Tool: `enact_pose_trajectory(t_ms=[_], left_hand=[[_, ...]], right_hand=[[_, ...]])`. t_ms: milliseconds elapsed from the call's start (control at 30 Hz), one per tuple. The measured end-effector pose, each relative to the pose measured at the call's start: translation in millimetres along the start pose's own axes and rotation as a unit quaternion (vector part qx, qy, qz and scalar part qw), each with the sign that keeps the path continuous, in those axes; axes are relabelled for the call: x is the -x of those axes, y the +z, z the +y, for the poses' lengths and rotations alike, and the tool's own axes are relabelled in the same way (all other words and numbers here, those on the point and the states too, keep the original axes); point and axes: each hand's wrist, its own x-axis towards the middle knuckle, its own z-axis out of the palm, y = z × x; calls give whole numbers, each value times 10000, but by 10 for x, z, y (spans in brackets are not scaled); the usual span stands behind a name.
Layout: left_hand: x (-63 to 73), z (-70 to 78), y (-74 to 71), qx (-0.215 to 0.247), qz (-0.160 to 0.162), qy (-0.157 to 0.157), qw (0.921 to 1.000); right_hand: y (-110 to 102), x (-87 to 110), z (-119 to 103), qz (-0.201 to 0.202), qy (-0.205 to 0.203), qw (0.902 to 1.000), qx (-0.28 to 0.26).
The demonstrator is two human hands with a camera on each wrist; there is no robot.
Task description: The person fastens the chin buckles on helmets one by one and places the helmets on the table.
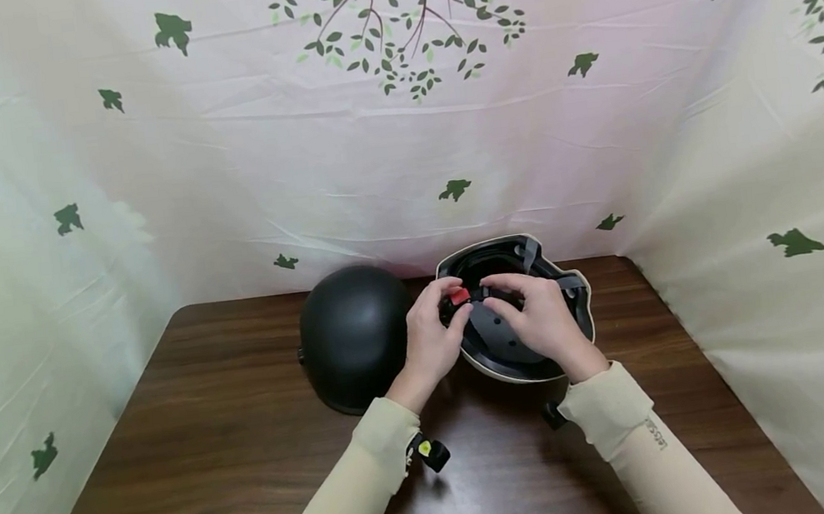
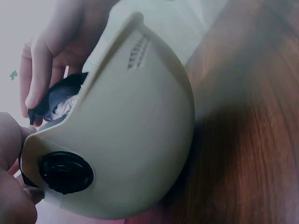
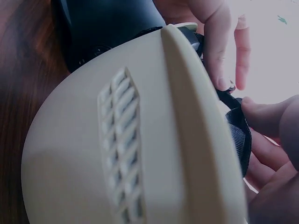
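A beige helmet (image 1: 506, 347) lies upturned on the table, its black padded inside facing up. Over its opening, my left hand (image 1: 429, 335) pinches the red-and-black chin strap buckle (image 1: 459, 296) between thumb and fingers. Just to the right, my right hand (image 1: 542, 319) pinches the black chin strap (image 3: 239, 135) near its buckle end. The two hands face each other with a small gap between the fingertips. A round black knob (image 2: 66, 171) shows on the shell in the left wrist view, and a ribbed vent (image 3: 122, 140) in the right wrist view.
A black helmet (image 1: 356, 338) sits dome up on the brown wooden table (image 1: 198, 447), close by my left hand. White fabric with green leaf prints (image 1: 343, 172) hangs behind the table and along both sides. Small black wrist cameras (image 1: 435, 455) hang below my sleeves.
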Motion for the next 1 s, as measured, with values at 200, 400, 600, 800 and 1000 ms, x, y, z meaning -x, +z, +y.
enact_pose_trajectory(t_ms=[200,400,600,800,1000], left_hand=[[-46,-142,-22,134,-182,136,9997],[-132,50,-160,135,-420,-6,9990],[-159,68,-179,167,-573,-178,9981],[-159,68,-162,164,-625,-251,9976],[-161,127,-161,3,-639,-329,9974]], right_hand=[[10,-27,-2,-33,-61,10000,27],[1,-42,7,-65,-45,10000,57],[17,-54,23,-43,-122,9999,62],[41,-51,26,55,-166,9998,139],[63,-54,24,170,-225,9992,276]])
